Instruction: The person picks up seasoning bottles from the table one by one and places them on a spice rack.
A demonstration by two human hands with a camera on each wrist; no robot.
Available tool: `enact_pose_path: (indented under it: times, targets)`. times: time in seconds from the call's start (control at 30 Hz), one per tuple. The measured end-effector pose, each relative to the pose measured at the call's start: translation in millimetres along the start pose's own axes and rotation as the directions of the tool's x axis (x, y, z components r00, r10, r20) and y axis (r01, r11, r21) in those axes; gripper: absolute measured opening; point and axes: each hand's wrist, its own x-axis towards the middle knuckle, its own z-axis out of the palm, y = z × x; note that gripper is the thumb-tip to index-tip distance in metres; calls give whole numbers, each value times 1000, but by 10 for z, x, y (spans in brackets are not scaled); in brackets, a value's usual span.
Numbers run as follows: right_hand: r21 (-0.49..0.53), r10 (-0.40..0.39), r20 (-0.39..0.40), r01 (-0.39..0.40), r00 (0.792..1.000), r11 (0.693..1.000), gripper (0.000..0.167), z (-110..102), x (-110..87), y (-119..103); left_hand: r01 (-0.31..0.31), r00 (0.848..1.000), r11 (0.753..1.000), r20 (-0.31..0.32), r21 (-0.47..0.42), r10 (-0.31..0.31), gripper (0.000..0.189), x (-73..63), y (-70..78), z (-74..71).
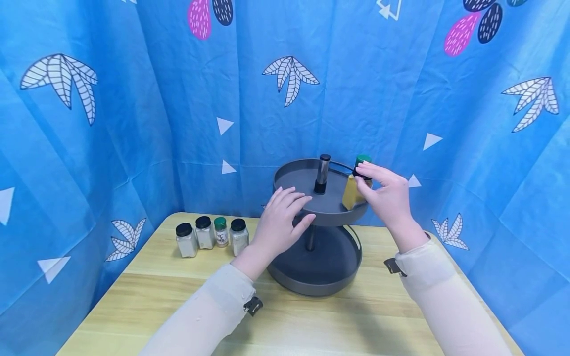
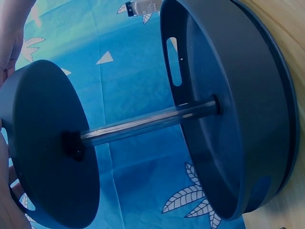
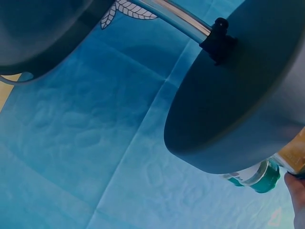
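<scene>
A dark grey two-tier round rack (image 1: 331, 210) stands on the table, its tiers joined by a metal post (image 2: 147, 125). On the right of the upper tier is a spice jar with yellow contents (image 1: 350, 194) and a black lid, which my right hand (image 1: 388, 194) pinches near the top between thumb and fingers. Behind it stands a green-lidded jar (image 3: 267, 176), partly hidden. My left hand (image 1: 281, 222) is at the upper tier's front-left rim, fingers loosely extended over it and thumb apart. No jars show on the lower tier (image 1: 311, 286).
Left of the rack, several spice jars stand in a row on the wooden table (image 1: 151, 296): black-lidded jars (image 1: 187, 243) and one green-lidded jar (image 1: 221, 235). A blue patterned curtain (image 1: 280, 123) encloses the back and sides.
</scene>
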Motion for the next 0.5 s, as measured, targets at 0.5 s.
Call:
enact_pose_path:
  times: [0.5]
  targets:
    - [-22,5,33,-5,999,1000,26,12,-9,29,-7,1000,1000,5,6,7,47,8,17,8]
